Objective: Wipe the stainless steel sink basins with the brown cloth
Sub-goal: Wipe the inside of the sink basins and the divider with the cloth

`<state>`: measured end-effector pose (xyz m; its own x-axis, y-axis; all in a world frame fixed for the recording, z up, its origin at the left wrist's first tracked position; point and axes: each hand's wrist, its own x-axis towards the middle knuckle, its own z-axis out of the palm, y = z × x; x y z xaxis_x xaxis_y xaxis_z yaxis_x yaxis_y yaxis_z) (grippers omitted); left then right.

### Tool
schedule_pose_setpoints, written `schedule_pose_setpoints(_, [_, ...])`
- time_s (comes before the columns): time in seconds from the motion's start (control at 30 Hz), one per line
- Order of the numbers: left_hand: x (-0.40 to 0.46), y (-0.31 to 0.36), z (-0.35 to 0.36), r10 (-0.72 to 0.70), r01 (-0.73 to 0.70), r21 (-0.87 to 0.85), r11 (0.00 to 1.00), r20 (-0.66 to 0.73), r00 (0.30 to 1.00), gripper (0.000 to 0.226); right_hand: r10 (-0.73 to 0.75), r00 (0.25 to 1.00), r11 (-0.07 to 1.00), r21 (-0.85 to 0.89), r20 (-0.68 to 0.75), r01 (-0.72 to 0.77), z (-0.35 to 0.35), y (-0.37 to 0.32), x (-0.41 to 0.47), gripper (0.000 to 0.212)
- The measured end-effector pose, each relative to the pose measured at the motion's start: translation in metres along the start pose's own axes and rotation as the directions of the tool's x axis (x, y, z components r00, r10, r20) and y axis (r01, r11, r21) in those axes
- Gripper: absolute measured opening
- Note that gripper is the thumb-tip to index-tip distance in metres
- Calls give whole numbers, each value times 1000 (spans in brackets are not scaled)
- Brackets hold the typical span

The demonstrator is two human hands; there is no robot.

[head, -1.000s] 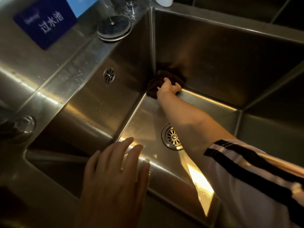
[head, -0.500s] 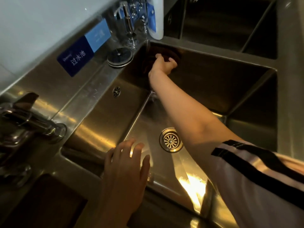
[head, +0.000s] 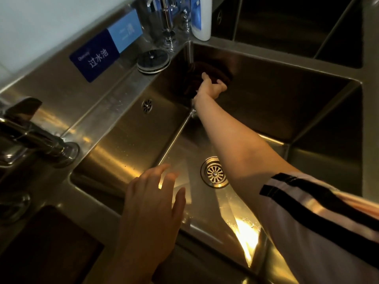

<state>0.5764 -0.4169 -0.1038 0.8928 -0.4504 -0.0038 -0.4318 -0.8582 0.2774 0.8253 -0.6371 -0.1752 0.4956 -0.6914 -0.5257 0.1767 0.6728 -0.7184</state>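
Right hand (head: pixel 212 89) reaching deep into the sink basin (head: pixel 276 103), fingers curling on the brown cloth (head: pixel 207 71), pressing it against the far corner near the top edge, left hand (head: pixel 152 203) hovering over the near rim with fingers apart and relaxed, holding nothing, drain (head: pixel 215 172) lying between both arms.

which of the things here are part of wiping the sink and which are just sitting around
In the job:
brown cloth, pressed by the right hand
sink basin
left hand, over the front rim

Lying about:
white bottle
round strainer lid
blue signs
tap
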Motion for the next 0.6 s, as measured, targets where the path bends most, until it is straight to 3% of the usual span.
schedule_pose_setpoints(0.2, [3, 1, 0, 20, -19, -37, 999, 29, 999, 45, 37, 995, 997, -63, -90, -43, -27, 39, 33, 50])
schedule_pose_setpoints(0.37, [7, -3, 6, 49, -49, -9, 999, -17, 999, 30, 48, 988, 994, -95, -149, -63, -44, 65, 55, 52])
schedule_pose_setpoints(0.6, [9, -5, 6, 62, -62, -16, 998, -13, 998, 43, 49, 986, 992, -107, -161, -67, -49, 72, 61, 53])
